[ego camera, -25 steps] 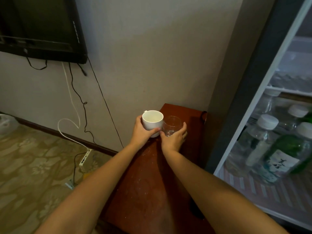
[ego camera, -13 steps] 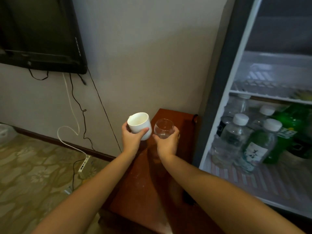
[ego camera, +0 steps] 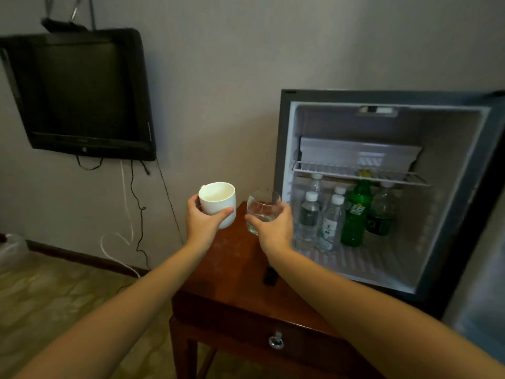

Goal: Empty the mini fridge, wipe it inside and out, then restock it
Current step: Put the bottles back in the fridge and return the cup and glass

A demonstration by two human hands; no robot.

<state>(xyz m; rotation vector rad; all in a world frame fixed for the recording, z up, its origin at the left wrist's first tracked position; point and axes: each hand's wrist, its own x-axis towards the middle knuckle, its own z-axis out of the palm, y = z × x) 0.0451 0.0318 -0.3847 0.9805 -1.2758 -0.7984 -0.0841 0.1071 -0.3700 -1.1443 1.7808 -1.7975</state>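
Left hand (ego camera: 205, 227) grips one mug (ego camera: 218, 198), right hand (ego camera: 274, 229) one glass (ego camera: 263, 205); seemingly six bottles (ego camera: 332, 224) in the fridge (ego camera: 282, 160).

A single wide-angle camera, worn on the person's head, looks forward and slightly down, close over a wooden side table (ego camera: 232, 269), facing the wall (ego camera: 246, 50); open mini fridge (ego camera: 451, 160) right, television (ego camera: 82, 94) left.

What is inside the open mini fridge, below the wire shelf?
Below the wire shelf stand several clear bottles with white caps and one green bottle. The front bottles partly cover those behind; the shelf hides some tops.
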